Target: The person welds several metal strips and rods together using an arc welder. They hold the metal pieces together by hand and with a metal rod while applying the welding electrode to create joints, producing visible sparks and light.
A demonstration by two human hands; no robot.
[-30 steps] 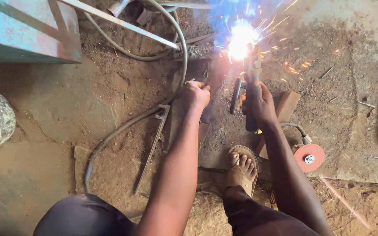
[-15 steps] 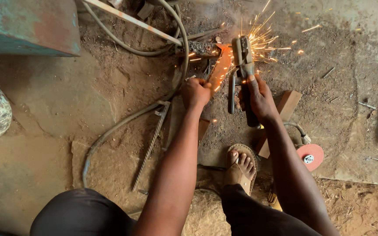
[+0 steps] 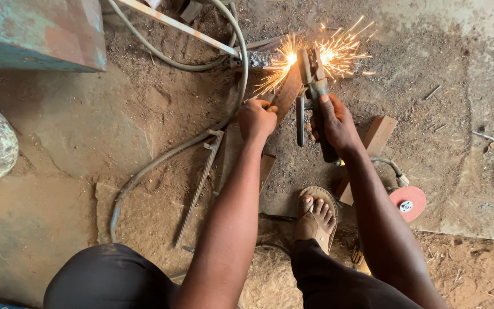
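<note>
Welding electrode holder [image 3: 315,97], a dark metal clamp with a worn handle, sits in the right hand [image 3: 335,123], whose grip is clenched around the handle with the thumb laid along the top. Its tip points away from the person, down at the ground, where orange sparks [image 3: 310,57] spray out to both sides. The left hand [image 3: 257,119] is clenched on the near end of a flat rusty steel bar [image 3: 287,91], which runs up at a slant toward the sparks, so both hands meet near the same spot on the dirt floor [image 3: 144,114].

Just beside the right wrist lies a short wooden block [image 3: 379,133], and below it a red grinding disc [image 3: 408,202] with a grey cable. A sandalled foot [image 3: 315,214] rests between the two forearms, close under the work. A thick grey hose [image 3: 161,160] curves past the left hand, with a ribbed steel rod [image 3: 198,191] lying beside it. A blue-green metal box [image 3: 35,31] stands at the upper left, well apart.

The risk seems plain: both hands and the toes are bare and near the sparks, so a hot fleck could burn skin. The bar, held by hand, may heat up or shift and break the arc. Sparks could also scorch the hose nearby.
</note>
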